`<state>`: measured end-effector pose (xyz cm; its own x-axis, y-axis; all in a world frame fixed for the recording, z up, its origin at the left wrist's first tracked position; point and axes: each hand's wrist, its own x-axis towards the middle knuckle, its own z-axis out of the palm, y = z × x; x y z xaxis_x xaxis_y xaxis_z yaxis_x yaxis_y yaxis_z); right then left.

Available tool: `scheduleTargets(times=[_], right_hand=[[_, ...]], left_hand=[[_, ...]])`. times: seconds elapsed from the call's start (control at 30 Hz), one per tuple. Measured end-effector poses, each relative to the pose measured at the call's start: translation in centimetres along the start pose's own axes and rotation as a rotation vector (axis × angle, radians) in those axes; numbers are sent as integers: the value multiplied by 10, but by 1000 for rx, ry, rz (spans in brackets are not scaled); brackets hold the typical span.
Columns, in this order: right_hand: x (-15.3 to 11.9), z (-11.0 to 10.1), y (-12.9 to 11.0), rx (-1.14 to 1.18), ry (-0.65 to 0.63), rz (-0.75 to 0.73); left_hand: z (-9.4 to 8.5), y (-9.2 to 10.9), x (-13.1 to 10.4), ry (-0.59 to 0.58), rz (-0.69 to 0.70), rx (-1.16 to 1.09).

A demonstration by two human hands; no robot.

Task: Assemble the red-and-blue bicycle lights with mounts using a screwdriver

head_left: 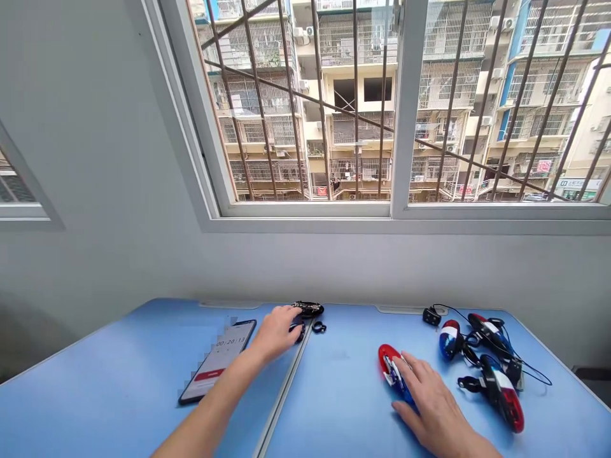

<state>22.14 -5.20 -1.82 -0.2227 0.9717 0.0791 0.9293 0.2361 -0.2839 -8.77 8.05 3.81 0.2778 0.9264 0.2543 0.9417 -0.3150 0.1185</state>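
Observation:
My left hand (280, 331) reaches to the back middle of the blue table, its fingers around a small dark part (300, 332) that is mostly hidden. Just behind its fingertips lies a black oval piece (309, 309), and a small black ring-like clip (319, 327) sits to the right. My right hand (424, 394) is over a red, white and blue shell (389, 359) on the table, fingers bent onto its right side and thumb apart at the near side. White and metallic parts show inside the shell.
A phone (219, 362) showing a timer lies left of my left arm. At right are several red, white and blue lights (502, 388) with black cables and a small black box (431, 316). Behind the blue table (119, 369) stand a wall and barred window.

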Motion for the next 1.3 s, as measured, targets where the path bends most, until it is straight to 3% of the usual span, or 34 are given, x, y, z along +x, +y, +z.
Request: scheduleTargets(times=[0.17, 0.33, 0.57, 0.77, 0.93, 1.13, 1.3], right_hand=[[1, 2, 0, 12, 17, -5], [1, 4, -1, 7, 34, 15], [2, 14, 6, -7, 128, -8], [2, 19, 8, -9, 166, -9], [1, 19, 8, -5, 180, -26], [1, 24, 11, -1, 236, -41], [1, 26, 11, -9, 244, -33]], left_hand=[[19, -13, -7, -87, 9, -48], [28, -15, -6, -92, -23, -102], [31, -16, -10, -57, -38, -164], [20, -20, -29, -29, -30, -207], [12, -5, -44, -14, 1, -255], [22, 27, -56, -63, 222, -250], [20, 32, -58, -35, 242, -183]])
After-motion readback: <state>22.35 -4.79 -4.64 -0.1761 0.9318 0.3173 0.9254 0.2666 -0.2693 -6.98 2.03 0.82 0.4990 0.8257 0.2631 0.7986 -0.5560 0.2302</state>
